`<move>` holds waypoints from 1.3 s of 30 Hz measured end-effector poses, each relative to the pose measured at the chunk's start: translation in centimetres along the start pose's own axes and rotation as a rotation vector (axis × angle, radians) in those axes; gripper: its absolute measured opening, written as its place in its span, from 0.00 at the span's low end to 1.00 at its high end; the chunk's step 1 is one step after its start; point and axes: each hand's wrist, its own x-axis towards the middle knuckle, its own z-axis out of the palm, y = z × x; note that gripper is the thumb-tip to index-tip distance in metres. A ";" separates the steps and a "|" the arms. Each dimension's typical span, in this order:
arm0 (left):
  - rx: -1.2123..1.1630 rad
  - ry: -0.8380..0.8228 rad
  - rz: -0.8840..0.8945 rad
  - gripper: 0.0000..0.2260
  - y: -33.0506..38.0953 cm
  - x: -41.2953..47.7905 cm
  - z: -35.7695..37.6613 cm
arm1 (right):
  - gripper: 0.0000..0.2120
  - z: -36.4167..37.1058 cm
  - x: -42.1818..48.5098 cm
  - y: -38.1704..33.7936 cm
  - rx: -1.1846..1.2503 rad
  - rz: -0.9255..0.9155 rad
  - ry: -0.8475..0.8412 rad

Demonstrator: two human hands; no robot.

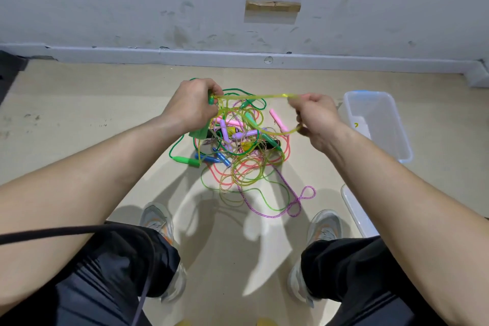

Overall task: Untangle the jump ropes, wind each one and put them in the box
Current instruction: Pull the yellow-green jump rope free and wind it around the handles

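- Now the left hand [194, 106] is curled tight round a green handle [211, 99] and the yellow rope [254, 96] next to it.
- The right hand [318, 120] pinches the same yellow rope farther along, with its fingers curled, so the rope runs straight between the two hands.
- Both hands are up over the pile of ropes [238, 156], which lies in a messy heap on the floor [105, 114].
- More yellow rope hangs down and loops back into the pile.
- The box [381, 114] sits on the floor just right of the pile, and I see no wound rope in it.
- The rope looks thin, light and bendy, and maybe a bit slippery, so it could slide through fingers or catch on other loops.
- The hard handle is likely the best place to hold, with slow, gentle pulls.
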 end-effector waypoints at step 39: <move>-0.328 -0.039 -0.003 0.09 2.6 -0.9 -0.2 | 0.20 3.1 -2.5 1.5 -0.793 -0.751 -0.241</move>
